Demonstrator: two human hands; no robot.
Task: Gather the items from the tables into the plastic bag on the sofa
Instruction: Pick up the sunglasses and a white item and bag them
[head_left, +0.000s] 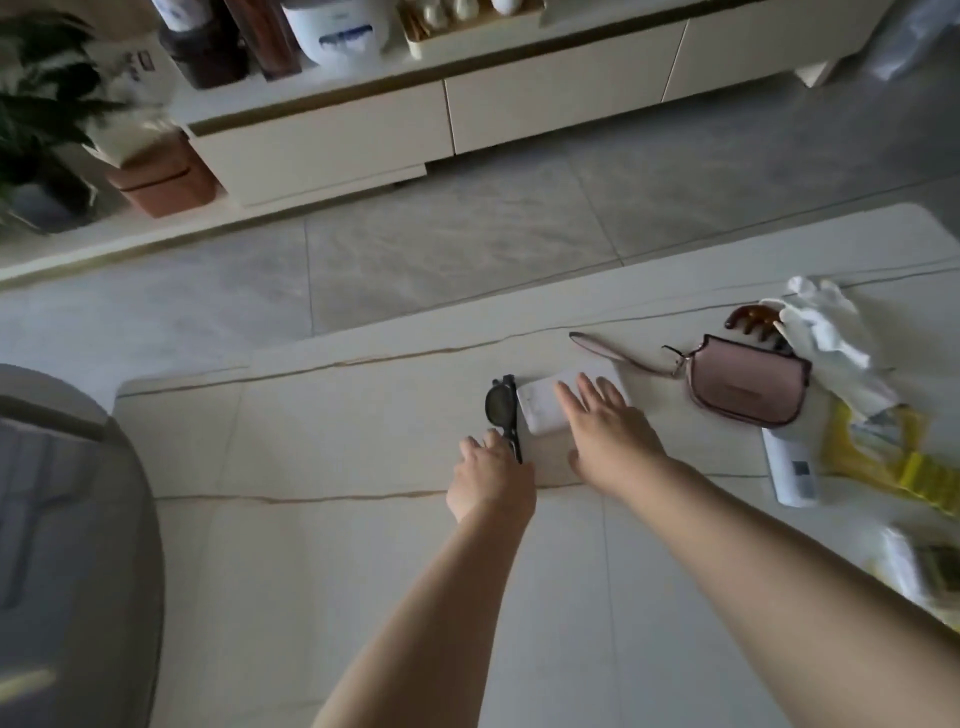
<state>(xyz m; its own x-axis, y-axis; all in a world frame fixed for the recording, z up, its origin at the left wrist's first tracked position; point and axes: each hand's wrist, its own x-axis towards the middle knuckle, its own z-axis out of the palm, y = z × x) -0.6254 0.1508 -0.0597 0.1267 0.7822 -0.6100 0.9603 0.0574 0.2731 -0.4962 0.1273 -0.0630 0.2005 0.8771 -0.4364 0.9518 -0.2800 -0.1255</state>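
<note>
Lying folded on the pale table (363, 545), the dark sunglasses (502, 413) are touched at their near end by the left hand (491, 480), whose fingers are curled at the frame; whether they are truly pinched cannot be told. Just beside them, a white power bank (543, 410) is covered by the flat, spread fingers of the right hand (610, 436). A pink pouch (748, 387), a brown hair claw (750, 319) and a white tube (795, 470) are seen further right.

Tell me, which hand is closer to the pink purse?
Right. The right hand lies over the white box, just left of the pink purse; the left hand is farther left, at the sunglasses.
</note>
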